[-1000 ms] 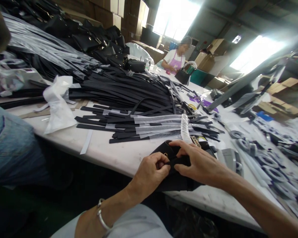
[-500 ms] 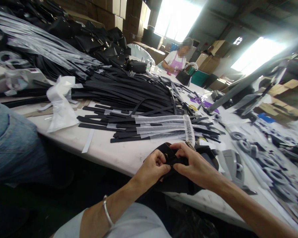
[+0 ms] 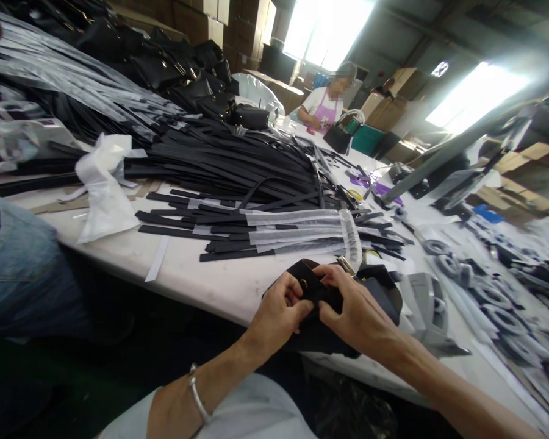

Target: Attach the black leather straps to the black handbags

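A black bag piece (image 3: 379,297) lies at the near edge of the white table (image 3: 219,283). My left hand (image 3: 279,310) pinches its left part, close to a small metal ring. My right hand (image 3: 354,311) presses a black strap (image 3: 322,291) against it from the right, fingertips meeting the left hand's. A silver bracelet sits on my left wrist. A metal buckle (image 3: 346,266) shows just beyond my right fingers.
Black straps (image 3: 238,228), some in clear sleeves, lie just beyond the hands, with a large heap (image 3: 219,161) behind. White plastic wrap (image 3: 103,189) lies left. Grey tape rolls (image 3: 452,268) sit right. A person in denim (image 3: 18,268) is at left; another person (image 3: 324,107) works far off.
My hands and the bag piece have shifted slightly toward me and left, and the fingers have drawn closer together on the strap. The view has swayed a little.
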### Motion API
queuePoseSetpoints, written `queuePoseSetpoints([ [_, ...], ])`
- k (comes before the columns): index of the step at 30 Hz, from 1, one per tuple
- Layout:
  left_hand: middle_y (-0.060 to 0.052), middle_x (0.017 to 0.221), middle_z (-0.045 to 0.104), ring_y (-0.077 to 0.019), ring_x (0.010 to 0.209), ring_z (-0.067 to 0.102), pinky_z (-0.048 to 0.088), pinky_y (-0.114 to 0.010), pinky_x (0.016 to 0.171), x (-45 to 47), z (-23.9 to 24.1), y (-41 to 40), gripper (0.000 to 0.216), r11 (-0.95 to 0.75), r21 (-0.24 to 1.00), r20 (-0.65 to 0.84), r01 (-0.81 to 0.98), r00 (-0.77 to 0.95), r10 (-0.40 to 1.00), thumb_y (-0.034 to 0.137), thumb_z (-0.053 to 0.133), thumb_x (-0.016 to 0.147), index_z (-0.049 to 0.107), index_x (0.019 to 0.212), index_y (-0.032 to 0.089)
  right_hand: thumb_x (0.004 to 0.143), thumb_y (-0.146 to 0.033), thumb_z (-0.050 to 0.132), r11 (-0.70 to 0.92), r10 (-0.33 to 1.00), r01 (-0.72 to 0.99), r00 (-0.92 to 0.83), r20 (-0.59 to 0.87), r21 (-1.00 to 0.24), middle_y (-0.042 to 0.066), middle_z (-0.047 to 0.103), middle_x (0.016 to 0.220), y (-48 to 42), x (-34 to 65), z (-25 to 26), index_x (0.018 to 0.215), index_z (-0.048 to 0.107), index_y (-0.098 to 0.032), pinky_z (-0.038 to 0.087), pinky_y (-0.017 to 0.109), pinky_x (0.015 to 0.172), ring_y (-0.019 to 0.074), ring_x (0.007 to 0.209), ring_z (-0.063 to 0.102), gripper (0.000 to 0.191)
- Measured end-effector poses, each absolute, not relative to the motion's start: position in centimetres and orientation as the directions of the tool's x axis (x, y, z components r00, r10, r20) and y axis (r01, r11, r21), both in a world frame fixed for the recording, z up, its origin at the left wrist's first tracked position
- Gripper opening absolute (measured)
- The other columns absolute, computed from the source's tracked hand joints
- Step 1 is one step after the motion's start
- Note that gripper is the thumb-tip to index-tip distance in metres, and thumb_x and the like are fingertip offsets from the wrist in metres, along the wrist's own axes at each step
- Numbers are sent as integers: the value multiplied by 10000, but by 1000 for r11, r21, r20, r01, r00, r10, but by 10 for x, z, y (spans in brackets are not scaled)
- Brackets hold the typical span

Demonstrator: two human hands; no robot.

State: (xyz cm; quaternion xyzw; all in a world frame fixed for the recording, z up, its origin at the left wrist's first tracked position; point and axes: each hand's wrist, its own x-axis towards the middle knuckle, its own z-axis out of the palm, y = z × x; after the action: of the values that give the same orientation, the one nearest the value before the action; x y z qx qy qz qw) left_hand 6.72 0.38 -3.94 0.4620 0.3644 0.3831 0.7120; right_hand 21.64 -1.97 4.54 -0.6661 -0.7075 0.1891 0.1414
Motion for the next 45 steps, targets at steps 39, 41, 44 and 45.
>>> queuePoseSetpoints([
  [39,-98,1229,549,-273,1171,511,436,-456,985,46,-6,1,434,-476,872,427,116,295,855,185,643,756,477,1155,224,852,-234,588,261,965,907,-238,109,-330,42,649,1205,-10,238,124,1182,606,-265,409,371,998,232,1123,574,333],
  [41,-120,1323,512,-317,1266,449,395,-505,1044,50,-6,-2,626,-612,772,525,172,372,766,210,716,705,426,1260,230,899,-258,530,99,976,946,-32,216,-310,36,691,1122,1,266,134,1111,649,-249,454,355,942,222,1048,628,243],
  [44,-135,1339,530,-355,1311,420,387,-540,1059,61,-7,-6,793,-690,664,553,288,430,713,176,745,654,362,1347,218,892,-209,516,57,982,991,-34,188,-122,64,705,1071,29,307,128,1109,649,-195,483,345,895,219,983,655,255],
  [45,-136,1330,544,-361,1316,421,390,-547,1056,65,-7,-7,803,-702,635,561,322,432,706,158,733,655,352,1359,215,884,-170,513,124,982,992,-121,147,-13,83,684,1129,41,317,121,1155,631,-180,468,351,924,224,1031,634,296],
])
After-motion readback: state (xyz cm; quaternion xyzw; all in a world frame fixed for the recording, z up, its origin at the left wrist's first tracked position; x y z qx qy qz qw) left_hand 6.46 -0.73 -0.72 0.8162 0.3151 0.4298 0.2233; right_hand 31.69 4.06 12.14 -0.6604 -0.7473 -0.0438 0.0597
